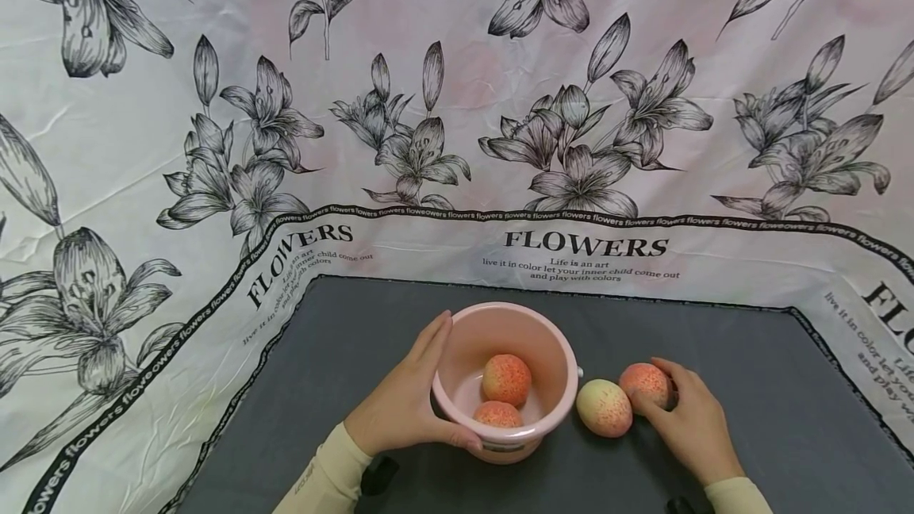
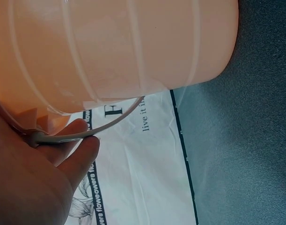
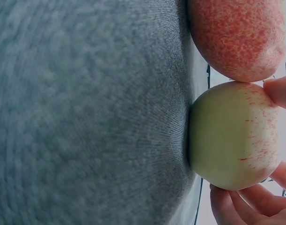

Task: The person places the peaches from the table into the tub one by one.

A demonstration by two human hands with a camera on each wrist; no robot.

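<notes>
Carrying everything, the grey counter [image 1: 357, 324] spreads before you, the pink bucket [image 1: 531, 435] standing upright on it roughly midway between left and right edges. Your left hand [image 1: 410, 399] is clamped round its left side, thumb at the near wall. Your right hand [image 1: 689, 419], nearer the right edge, pinches a red-topped peach [image 1: 646, 381] down at the counter. From that hand the bucket lies leftward, a yellowish peach [image 1: 604, 409] between, touching the held one; neither shows a clear long axis. Two more peaches [image 1: 507, 377] lie inside.
</notes>
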